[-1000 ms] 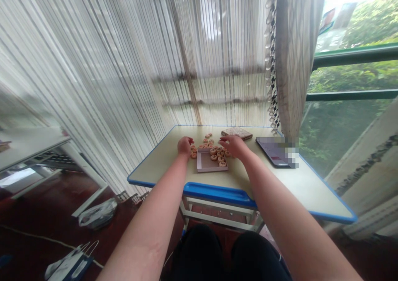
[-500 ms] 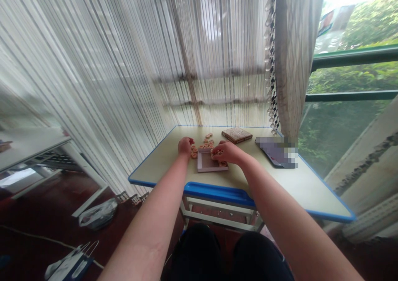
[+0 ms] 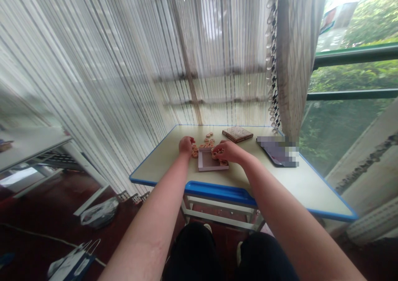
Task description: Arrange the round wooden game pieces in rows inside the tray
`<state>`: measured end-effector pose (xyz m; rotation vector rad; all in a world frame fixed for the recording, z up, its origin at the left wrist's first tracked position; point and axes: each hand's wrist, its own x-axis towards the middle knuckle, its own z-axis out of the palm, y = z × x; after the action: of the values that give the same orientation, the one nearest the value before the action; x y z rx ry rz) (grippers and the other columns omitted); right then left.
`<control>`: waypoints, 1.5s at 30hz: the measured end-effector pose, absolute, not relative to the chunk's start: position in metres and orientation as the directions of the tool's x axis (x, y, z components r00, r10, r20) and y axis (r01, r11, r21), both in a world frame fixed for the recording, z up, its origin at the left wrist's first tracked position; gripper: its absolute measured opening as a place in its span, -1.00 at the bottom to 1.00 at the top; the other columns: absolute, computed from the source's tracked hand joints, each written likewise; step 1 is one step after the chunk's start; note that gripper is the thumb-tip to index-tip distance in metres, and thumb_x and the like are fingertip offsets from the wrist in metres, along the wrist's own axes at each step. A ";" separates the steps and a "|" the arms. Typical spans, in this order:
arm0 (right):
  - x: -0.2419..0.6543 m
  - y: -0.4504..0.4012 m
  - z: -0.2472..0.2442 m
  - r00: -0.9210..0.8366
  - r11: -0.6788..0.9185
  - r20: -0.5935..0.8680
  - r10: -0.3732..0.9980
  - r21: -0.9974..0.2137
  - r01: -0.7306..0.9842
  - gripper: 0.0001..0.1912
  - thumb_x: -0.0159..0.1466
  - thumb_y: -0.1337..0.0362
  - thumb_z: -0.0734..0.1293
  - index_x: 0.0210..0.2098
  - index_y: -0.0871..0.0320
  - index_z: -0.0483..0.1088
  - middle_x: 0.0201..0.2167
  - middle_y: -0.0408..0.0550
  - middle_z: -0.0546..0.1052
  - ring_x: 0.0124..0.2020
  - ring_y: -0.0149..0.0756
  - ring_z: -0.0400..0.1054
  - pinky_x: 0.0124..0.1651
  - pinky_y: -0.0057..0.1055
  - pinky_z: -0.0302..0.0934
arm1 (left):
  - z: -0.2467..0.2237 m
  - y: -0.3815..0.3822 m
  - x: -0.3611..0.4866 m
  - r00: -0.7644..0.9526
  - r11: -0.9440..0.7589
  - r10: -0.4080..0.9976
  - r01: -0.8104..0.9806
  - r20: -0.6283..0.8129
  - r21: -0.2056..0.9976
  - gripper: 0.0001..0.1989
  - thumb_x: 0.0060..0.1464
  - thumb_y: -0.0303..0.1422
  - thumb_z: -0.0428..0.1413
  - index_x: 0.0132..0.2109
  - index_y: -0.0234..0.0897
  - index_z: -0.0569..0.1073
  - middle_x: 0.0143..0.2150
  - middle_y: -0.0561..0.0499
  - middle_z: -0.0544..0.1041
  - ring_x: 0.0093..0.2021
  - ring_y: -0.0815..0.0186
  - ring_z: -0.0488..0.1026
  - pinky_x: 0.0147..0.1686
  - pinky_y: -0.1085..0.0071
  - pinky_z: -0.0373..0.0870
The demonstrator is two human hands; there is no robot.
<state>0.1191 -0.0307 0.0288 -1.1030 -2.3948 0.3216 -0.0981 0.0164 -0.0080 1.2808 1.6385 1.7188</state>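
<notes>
Round wooden game pieces (image 3: pixel 207 140), like Chinese chess discs, lie loose on the small table (image 3: pixel 161 165). Just in front of them stands a shallow, pale, open box (image 3: pixel 205 168), with several discs at its right side. My right hand (image 3: pixel 229 151) reaches over the box's right half, its fingers closed on a disc (image 3: pixel 214 153). To the left of the loose discs is my left hand (image 3: pixel 185 144), with curled fingers. A disc (image 3: pixel 195 153) lies by its fingertips. What the left fingers hold, if anything, is too small to make out.
A flat brown patterned box (image 3: pixel 237 134) lies toward the table's back edge. On the right is a dark-edged tablet or phone-like object (image 3: pixel 275 152), partly blurred. A blue pencil groove (image 3: pixel 217 190) runs along the front edge. String curtains (image 3: pixel 124 65) hang behind.
Both hands keep nearly the same places, the right over the box and the left by the discs. The view has shifted very slightly.
</notes>
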 end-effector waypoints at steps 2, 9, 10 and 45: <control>0.122 -0.029 0.031 -0.502 0.607 0.340 0.795 -0.431 0.668 -0.74 0.04 0.25 0.33 -0.26 0.06 0.51 -0.35 -0.08 0.45 -0.41 -0.40 0.29 -0.31 -0.49 0.15 | -0.008 0.016 -0.098 -0.476 -0.192 0.823 0.282 0.311 0.940 -0.78 -0.13 -0.39 -0.16 -0.53 -0.27 0.35 -0.57 -0.01 0.42 -0.50 0.34 0.36 -0.47 0.41 0.27; 0.145 -0.023 0.039 -0.272 0.290 0.106 0.957 -0.448 0.845 -0.78 0.04 0.26 0.29 -0.33 0.12 0.51 -0.47 -0.05 0.51 -0.50 -0.35 0.32 -0.45 -0.45 0.14 | -0.009 0.016 -0.097 -0.483 -0.177 0.820 0.298 0.308 0.938 -0.77 -0.11 -0.40 -0.17 -0.52 -0.27 0.36 -0.55 -0.01 0.44 -0.48 0.34 0.38 -0.45 0.41 0.29; 0.146 -0.023 0.039 -0.279 0.284 0.074 0.957 -0.426 0.859 -0.78 0.02 0.26 0.30 -0.35 0.12 0.52 -0.48 -0.04 0.51 -0.49 -0.33 0.33 -0.45 -0.45 0.14 | -0.009 0.016 -0.097 -0.482 -0.174 0.821 0.299 0.306 0.938 -0.77 -0.11 -0.40 -0.17 -0.52 -0.27 0.36 -0.55 -0.01 0.44 -0.48 0.34 0.38 -0.45 0.41 0.29; 0.149 -0.025 0.039 -0.290 0.304 0.091 0.953 -0.306 0.902 -0.75 -0.07 0.32 0.36 -0.34 0.13 0.50 -0.38 -0.03 0.54 -0.36 -0.24 0.38 -0.38 -0.43 0.17 | -0.006 0.012 -0.094 -0.471 -0.168 0.827 0.314 0.306 0.935 -0.78 -0.12 -0.39 -0.15 -0.54 -0.26 0.36 -0.57 0.01 0.43 -0.50 0.35 0.37 -0.46 0.42 0.28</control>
<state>0.1490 -0.0253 0.0391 -1.6917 -2.3175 0.2859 -0.0939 0.0117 -0.0059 1.3006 1.6912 1.6760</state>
